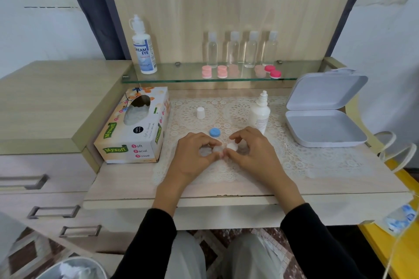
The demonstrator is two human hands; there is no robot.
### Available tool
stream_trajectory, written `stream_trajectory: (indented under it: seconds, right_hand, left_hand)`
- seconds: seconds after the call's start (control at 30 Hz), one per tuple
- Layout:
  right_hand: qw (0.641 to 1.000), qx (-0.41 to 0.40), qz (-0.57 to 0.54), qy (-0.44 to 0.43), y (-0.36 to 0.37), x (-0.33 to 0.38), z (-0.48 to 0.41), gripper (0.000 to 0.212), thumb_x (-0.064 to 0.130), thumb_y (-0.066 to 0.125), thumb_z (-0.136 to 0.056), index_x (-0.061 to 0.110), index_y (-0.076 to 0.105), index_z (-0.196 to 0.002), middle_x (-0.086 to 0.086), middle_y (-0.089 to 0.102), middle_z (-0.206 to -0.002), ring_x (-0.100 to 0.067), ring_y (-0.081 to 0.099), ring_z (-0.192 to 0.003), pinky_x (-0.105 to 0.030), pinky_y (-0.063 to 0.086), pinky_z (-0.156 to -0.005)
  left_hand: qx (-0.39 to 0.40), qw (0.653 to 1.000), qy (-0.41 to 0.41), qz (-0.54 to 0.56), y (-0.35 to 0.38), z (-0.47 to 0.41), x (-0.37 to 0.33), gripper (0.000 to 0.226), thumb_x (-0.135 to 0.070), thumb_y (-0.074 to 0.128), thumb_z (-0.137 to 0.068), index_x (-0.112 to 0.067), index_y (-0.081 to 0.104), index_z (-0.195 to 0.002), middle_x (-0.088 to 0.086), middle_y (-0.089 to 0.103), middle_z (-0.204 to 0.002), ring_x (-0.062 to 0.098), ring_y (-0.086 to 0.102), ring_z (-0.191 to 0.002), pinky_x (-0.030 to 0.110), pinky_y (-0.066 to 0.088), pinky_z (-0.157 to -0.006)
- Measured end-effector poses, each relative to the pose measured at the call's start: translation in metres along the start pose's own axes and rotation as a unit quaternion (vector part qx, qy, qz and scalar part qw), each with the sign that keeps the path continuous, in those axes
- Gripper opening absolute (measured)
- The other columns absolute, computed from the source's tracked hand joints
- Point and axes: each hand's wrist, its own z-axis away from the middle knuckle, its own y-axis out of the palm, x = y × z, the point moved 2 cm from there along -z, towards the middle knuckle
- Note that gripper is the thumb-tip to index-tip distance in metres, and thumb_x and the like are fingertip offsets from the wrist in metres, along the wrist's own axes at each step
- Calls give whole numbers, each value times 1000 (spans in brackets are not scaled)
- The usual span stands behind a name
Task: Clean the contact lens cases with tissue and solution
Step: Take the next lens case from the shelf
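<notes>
left hand (192,158) pinches a clear lens case (213,150) over the counter (127,179) — right hand (254,154) pinches a tissue wad (232,146) against it; 1 blue cap (214,132) lies just behind.

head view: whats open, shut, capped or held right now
white box, lid open
small bottle, uncapped, upright
white cap, off, standing on the mat
blue cap, off, lying on the mat
large bottle, capped
tissue box, opened on top
lens case, pinched by left hand and right hand

L hand (195,154) + R hand (251,152), fingers curled, fingertips together
</notes>
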Motion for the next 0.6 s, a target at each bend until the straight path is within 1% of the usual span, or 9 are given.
stream_trajectory:
  seconds: [0.1, 0.2, 0.27, 0.33, 0.4, 0.5, 0.53, 0.6]
  right_hand:
    - [1000, -19, -10, 20, -1, 0, -1, 28, 40, 76, -75, 19, 58, -82, 8, 55, -82, -8, 52, -78, -19, 40, -64]
    - [999, -15, -14, 27, -1, 0, 0, 26, 37, 75, -74, 20, 55, -77, 8, 54, -79, -6, 51, -75, -20, 38, -62]
    - [999, -5, -21, 27, -2, 2, 0, 22, 35, 73, -73, 22, 57, -78, 11, 55, -80, -4, 50, -79, -21, 38, -64]
    - [999, 6, -29, 26, -2, 4, 1, 20, 39, 66, -70, 23, 61, -80, 13, 55, -83, -4, 50, -84, -24, 41, -66]
    - [999, 14, -31, 25, -3, 5, 1, 26, 43, 60, -67, 24, 65, -84, 14, 56, -85, -4, 50, -87, -26, 44, -69]
    - [1000, 14, -25, 14, -3, 5, 1, 38, 49, 55, -67, 23, 67, -93, 15, 55, -88, -4, 51, -90, -24, 44, -69]
    - [1000, 6, -24, 14, -3, 4, 1, 39, 49, 56, -68, 23, 66, -95, 14, 55, -89, -4, 51, -89, -23, 44, -68]
    - [999, -13, -24, 27, -3, 2, 1, 31, 45, 66, -73, 22, 62, -94, 12, 55, -90, -3, 52, -86, -21, 43, -67]
  left_hand:
    - [1, 1000, -2, 1, 0, 1, 0, 26, -40, 78, -72, -28, 74, -94, -16, 68, -90, -6, 51, -92, 9, 37, -78]
    - [2, 1000, -2, 1, 0, 1, -1, 25, -39, 79, -72, -28, 74, -94, -16, 68, -91, -4, 52, -92, 10, 37, -78]
    - [2, 1000, -2, 2, 0, 0, -1, 25, -36, 79, -72, -28, 74, -94, -16, 68, -91, -5, 51, -91, 11, 37, -78]
    - [0, 1000, -2, -3, 0, 0, -1, 26, -35, 80, -71, -27, 74, -94, -16, 68, -91, -7, 50, -89, 9, 36, -77]
    - [0, 1000, -2, -4, 0, 0, -1, 26, -34, 81, -70, -26, 74, -94, -15, 68, -91, -7, 50, -88, 8, 36, -77]
    - [1, 1000, -4, -6, 0, -1, -1, 25, -34, 81, -70, -27, 74, -94, -14, 68, -91, -5, 50, -88, 8, 35, -76]
    - [0, 1000, -6, -5, 0, -1, -1, 25, -34, 81, -70, -28, 74, -94, -15, 68, -91, -5, 50, -88, 6, 35, -76]
    - [1, 1000, -8, -4, 0, 0, -2, 26, -36, 80, -70, -28, 74, -94, -16, 67, -91, -5, 51, -89, 4, 34, -75]
